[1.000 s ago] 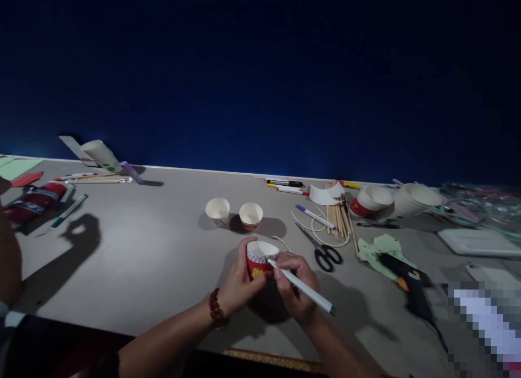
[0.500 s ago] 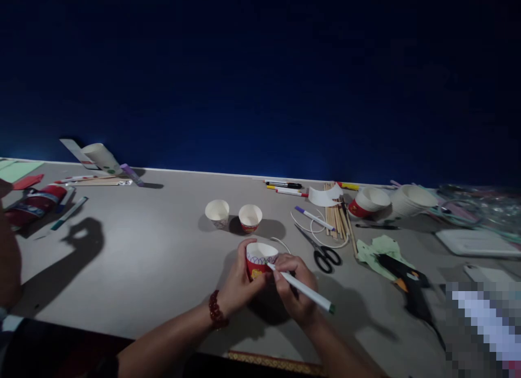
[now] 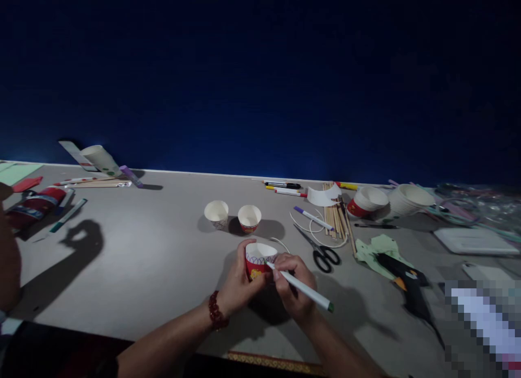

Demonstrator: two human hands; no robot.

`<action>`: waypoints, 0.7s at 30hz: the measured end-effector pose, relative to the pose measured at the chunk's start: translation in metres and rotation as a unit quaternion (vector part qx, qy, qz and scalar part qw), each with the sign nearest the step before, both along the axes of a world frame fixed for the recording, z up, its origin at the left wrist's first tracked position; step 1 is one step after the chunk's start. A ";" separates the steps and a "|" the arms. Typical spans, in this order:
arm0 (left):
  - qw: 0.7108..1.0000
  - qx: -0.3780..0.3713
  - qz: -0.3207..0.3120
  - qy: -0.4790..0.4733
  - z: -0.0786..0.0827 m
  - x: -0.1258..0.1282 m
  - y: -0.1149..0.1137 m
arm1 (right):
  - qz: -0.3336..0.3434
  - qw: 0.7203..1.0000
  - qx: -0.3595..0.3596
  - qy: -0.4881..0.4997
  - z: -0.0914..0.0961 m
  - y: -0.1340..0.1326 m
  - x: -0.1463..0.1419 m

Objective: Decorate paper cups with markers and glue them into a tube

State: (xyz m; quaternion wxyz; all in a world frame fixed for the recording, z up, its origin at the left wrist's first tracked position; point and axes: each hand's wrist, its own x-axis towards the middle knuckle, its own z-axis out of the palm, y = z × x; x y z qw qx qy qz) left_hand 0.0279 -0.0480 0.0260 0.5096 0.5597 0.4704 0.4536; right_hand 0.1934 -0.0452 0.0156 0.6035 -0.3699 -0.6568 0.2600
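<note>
Near centre, the red paper cup is clasped by the left hand and marked with a pen pinched in the right hand; drawing is judged underway, steadiness being required

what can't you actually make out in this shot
Head view, near side of the cup: covered by the left hand and the right hand with the marker.
Lower right: a pixelated patch masks what lies there.
Left edge: another person's arm is cut off.
Far right: plastic clutter, too dim and blurred.
</note>
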 end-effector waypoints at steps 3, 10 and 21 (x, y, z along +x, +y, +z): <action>1.000 0.002 -0.002 0.002 -0.001 0.000 0.000 | -0.004 1.000 0.001 0.007 0.003 0.001 -0.002; 1.000 0.012 0.007 -0.002 -0.001 0.001 0.000 | -0.013 0.999 -0.003 0.032 0.003 0.003 -0.003; 1.000 0.016 0.008 0.005 -0.002 0.001 0.000 | -0.007 0.999 -0.013 0.030 0.003 0.002 -0.003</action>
